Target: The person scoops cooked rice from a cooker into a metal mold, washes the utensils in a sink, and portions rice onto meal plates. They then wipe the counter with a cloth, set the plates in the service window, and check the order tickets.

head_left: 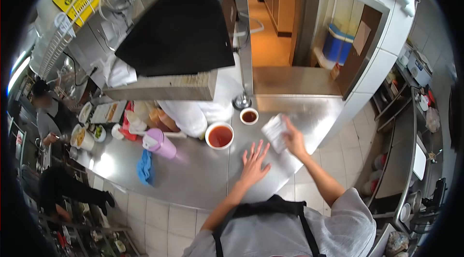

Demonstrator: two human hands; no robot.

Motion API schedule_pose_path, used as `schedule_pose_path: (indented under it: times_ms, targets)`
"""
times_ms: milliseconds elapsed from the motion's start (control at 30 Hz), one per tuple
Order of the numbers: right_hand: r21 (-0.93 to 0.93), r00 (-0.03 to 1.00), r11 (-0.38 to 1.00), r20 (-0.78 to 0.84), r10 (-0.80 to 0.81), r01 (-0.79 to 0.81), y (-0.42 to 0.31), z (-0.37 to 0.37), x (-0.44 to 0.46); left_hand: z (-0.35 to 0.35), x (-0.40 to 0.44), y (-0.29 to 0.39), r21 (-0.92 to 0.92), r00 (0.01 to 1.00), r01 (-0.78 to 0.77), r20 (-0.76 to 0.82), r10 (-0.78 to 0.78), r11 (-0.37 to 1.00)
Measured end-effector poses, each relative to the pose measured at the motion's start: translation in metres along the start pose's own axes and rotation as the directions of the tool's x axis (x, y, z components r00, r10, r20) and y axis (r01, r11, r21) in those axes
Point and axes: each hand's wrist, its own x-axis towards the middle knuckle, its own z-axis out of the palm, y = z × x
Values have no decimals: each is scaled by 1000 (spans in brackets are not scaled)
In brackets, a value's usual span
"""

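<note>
My left hand [255, 164] lies flat with fingers spread on the steel counter [203, 175]. It holds nothing. My right hand [293, 137] is closed over a folded white cloth or paper [275, 133], pressed to the counter; motion blurs it a little, and I cannot tell which material it is. Left of my hands stands a white bowl [220, 136] of red-orange liquid. Above them sits a smaller white bowl [249, 116] with dark brown liquid. Just behind that is a round shiny metal base [241, 101] with a thin upright rod.
A lilac cup [160, 144] and a crumpled blue cloth [145, 166] lie further left. Squeeze bottles [159, 118] and food containers [107, 112] line the back. A pass-through window [295, 79] opens ahead. A black-covered device [179, 30] overhangs the counter. People work at far left.
</note>
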Motion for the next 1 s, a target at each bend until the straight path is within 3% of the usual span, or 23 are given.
schedule_pose_path:
  times_ms: [100, 133, 233, 300, 333, 367, 400, 433, 467, 567, 667, 800, 833, 1000]
  targets:
    - [-45, 962, 988, -225, -155, 149, -55, -71, 118, -26, -7, 11, -153, 984, -87, -166, 61, 984]
    - [-171, 878, 937, -330, -346, 305, -69, -91, 162, -34, -10, 12, -205, 970, -131, -228, 83, 970]
    - [-291, 643, 798, -478, -599, 527, -151, -127, 280, -47, -26, 13, -289, 967, -119, -249, 45, 950]
    - [81, 727, 819, -515, -453, 568, -207, -124, 331, -61, -39, 18, -337, 971, 7, -221, -86, 941]
    - [70, 594, 645, -475, -649, 761, -226, -119, 369, -62, -48, 17, -341, 965, 68, -218, -149, 938]
    - [299, 712, 650, -378, -591, 699, -241, -105, 396, -61, -57, 13, -345, 953, 133, -214, -216, 929]
    - [269, 808, 763, -182, -560, 589, -249, -98, 424, -54, -67, 6, -386, 935, 139, -252, -249, 912]
    - [426, 868, 773, -68, -492, 471, -248, -77, 460, -46, -79, -4, -427, 914, 143, -289, -285, 893]
    - [376, 889, 822, -9, -457, 427, -251, -68, 476, -42, -88, -10, -466, 890, 145, -323, -321, 873]
    - [498, 870, 775, 78, -487, 389, -255, -38, 517, -37, -108, -14, -564, 813, 129, -411, -413, 815]
    - [485, 914, 799, -1, -406, 356, -271, -22, 539, -40, -110, -7, -564, 749, 159, -466, -471, 810]
    - [301, 953, 912, -204, -225, 280, -292, -16, 529, -43, -106, -10, -535, 758, 202, -445, -477, 821]
    - [244, 885, 892, -374, -276, 381, -284, -3, 540, -43, -105, -11, -535, 765, 190, -445, -466, 823]
    - [60, 685, 783, -530, -500, 619, -277, -1, 567, -37, -101, -10, -673, 734, 231, -353, -580, 702]
